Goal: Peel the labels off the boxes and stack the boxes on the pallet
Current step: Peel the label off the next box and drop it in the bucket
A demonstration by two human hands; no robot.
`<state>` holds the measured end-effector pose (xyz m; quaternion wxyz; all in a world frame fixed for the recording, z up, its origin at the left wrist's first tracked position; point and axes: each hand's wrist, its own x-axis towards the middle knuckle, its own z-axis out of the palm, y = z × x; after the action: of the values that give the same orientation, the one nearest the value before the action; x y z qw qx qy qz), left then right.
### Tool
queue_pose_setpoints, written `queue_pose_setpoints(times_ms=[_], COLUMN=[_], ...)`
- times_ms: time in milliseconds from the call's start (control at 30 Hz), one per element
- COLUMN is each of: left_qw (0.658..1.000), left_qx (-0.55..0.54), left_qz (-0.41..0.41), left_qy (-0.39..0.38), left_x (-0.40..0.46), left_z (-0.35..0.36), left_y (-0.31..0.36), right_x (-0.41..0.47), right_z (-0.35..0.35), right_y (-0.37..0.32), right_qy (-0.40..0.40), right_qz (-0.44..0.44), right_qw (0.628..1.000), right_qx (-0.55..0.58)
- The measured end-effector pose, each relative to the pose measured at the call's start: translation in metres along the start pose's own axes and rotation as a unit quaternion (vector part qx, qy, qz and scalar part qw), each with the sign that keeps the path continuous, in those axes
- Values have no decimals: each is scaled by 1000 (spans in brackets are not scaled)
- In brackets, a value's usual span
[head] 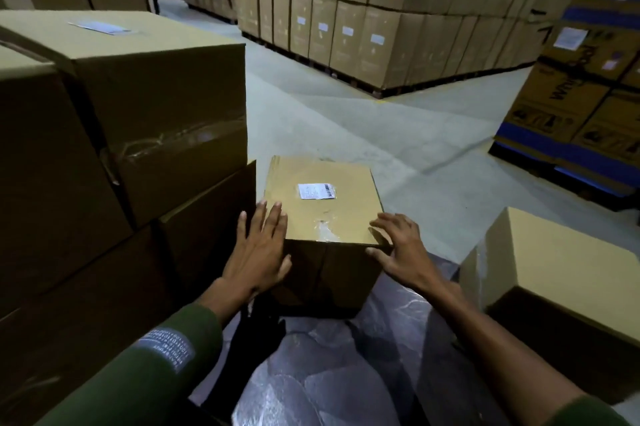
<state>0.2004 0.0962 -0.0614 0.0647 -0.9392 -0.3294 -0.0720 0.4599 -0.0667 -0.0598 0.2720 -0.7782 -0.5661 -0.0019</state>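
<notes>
Warehouse interior, dimly lit. Grey concrete floor (pixel 363 120) with a worn aisle. Far wall of stacked cartons (pixel 381 10) on dark bases; blue-banded cartons (pixel 571 107) stacked at right.

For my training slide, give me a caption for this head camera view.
Both hands, left hand and right hand, reach the labelled box.

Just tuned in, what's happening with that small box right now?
A person has both hands at the small box standing on plastic sheeting. The left hand lies flat against its left side, the right hand spreads over its near right corner. The white label is still stuck on top, unpeeled. Stacked boxes stand to the left.
</notes>
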Motion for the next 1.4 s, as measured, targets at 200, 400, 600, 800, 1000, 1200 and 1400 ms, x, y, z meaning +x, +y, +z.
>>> queue_pose_setpoints(times_ms=[200, 400, 600, 800, 1000, 1200, 1400], left_qw=[993, 988, 984, 983, 985, 983, 995], left_qx=[-111, -147, -168, -175, -163, -181, -99], left_qz=[-19, 12, 26, 40, 43, -4, -23], left_qy=[25, 35, 46, 43, 34, 40, 20], left_x=[2, -29, -78, -146, -195, -213, -203], left_z=[-3, -9, -26, -39, -41, -50, -46], left_y=[17, 34, 60, 81, 89, 93, 98], right_x=[-1, -47, -120, -198, -249, -264, -246], right_z=[13, 5, -12, -25, -34, -42, -55], right_y=[-16, -15, -32, -57, -79, -88, -90], right_qy=[-34, 9, 27, 26, 40, 20, 13], right_qz=[38, 40, 59, 89, 84, 72, 77], right_qw=[998, 999, 998, 996, 995, 997, 997], right_qx=[33, 28, 3, -16, -28, -32, -22])
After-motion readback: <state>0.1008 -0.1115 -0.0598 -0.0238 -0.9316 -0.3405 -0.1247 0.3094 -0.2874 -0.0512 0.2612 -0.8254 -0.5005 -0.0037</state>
